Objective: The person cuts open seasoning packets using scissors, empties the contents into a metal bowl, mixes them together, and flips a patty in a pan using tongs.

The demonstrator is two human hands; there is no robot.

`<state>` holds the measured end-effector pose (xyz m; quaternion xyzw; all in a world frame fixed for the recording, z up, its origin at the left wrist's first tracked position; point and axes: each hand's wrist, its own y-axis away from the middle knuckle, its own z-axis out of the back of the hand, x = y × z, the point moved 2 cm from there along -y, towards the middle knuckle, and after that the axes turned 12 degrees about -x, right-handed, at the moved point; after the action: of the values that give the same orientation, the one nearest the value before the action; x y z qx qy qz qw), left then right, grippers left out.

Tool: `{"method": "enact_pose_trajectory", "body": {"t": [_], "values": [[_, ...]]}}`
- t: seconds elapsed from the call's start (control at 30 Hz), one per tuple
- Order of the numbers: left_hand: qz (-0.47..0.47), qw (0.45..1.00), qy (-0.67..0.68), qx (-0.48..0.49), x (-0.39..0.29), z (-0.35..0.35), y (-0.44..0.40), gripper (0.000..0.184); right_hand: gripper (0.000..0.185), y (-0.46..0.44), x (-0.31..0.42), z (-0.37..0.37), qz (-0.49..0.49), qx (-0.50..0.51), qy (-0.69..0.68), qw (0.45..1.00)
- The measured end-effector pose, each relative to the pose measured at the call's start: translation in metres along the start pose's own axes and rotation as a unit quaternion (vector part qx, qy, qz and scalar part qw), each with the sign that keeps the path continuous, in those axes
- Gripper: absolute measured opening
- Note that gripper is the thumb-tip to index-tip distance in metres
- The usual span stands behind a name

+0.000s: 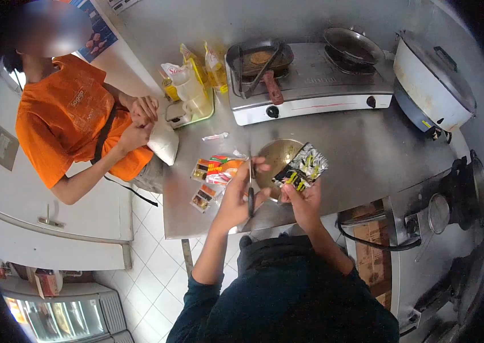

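My left hand [235, 197] is closed around a knife [250, 201] with a black handle, its thin blade pointing away from me. Between the thumb and fingers of my right hand [306, 204] is a black and silver foil packet [303, 166] with yellow-green print. Partly behind that packet, a round metal bowl [266, 153] stands on the counter; its contents are hard to make out. Just left of my left hand lies a red and orange packet [223, 170]. Small clear sachets [203, 198] with dark and orange parts lie beside it.
A two-burner gas stove [310, 103] at the back carries a square pan [242, 57] and a round pan [356, 47]. A large white pot [433, 74] stands at right. Left, a person in an orange shirt [67, 108] holds a white bag [163, 143] near a tray [210, 108] with jugs.
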<state>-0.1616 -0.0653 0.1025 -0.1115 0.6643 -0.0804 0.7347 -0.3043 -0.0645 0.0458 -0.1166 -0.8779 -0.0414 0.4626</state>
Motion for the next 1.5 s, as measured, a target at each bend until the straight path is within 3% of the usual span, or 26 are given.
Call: {"method": "enact_pose_trajectory", "body": {"t": [0.07, 0.17, 0.27, 0.67, 0.77, 0.87, 0.97, 1.07, 1.17, 1.37, 1.47, 1.5], "values": [[-0.102, 0.99, -0.096, 0.028, 0.003, 0.01, 0.005, 0.052, 0.037, -0.003, 0.003, 0.004, 0.018, -0.005, 0.029, 0.999], [-0.075, 0.957, -0.249, 0.127, 0.002, 0.019, 0.012, 0.063, 0.03, -0.002, 0.005, 0.006, 0.035, -0.022, 0.042, 0.998], [-0.09, 0.944, -0.29, 0.132, 0.004, 0.015, 0.017, 0.062, 0.03, 0.002, 0.001, 0.004, 0.039, -0.03, 0.04, 0.998], [-0.091, 0.934, -0.333, 0.09, 0.003, 0.037, 0.022, 0.058, 0.032, 0.005, -0.023, -0.009, -0.003, 0.031, 0.027, 0.999], [-0.053, 0.93, -0.351, 0.097, 0.006, 0.048, 0.024, 0.056, 0.026, 0.006, -0.027, -0.017, -0.028, 0.021, 0.033, 0.999], [0.075, 0.908, -0.397, 0.111, 0.012, 0.062, 0.026, 0.051, 0.024, 0.006, -0.035, -0.022, -0.042, 0.03, 0.033, 0.998], [0.03, 0.924, -0.377, 0.061, 0.008, 0.065, 0.029, 0.046, 0.026, 0.008, -0.039, -0.03, -0.052, 0.078, 0.029, 0.995], [-0.083, 0.936, -0.341, -0.018, 0.008, 0.064, 0.031, 0.046, 0.024, 0.013, -0.044, -0.04, -0.061, 0.094, 0.025, 0.993], [0.016, 0.93, -0.367, 0.01, 0.017, 0.072, 0.035, 0.051, 0.025, 0.013, -0.054, -0.043, -0.069, 0.101, 0.044, 0.992], [-0.058, 0.928, -0.367, -0.032, 0.029, 0.082, 0.038, 0.052, 0.029, 0.021, -0.079, -0.051, -0.115, 0.128, 0.044, 0.984], [0.058, 0.922, -0.382, -0.023, 0.029, 0.087, 0.04, 0.051, 0.024, 0.02, -0.092, -0.054, -0.107, 0.134, 0.043, 0.984], [0.014, 0.922, -0.383, -0.045, 0.032, 0.088, 0.04, 0.051, 0.022, 0.02, -0.093, -0.055, -0.102, 0.134, 0.045, 0.985]]}}
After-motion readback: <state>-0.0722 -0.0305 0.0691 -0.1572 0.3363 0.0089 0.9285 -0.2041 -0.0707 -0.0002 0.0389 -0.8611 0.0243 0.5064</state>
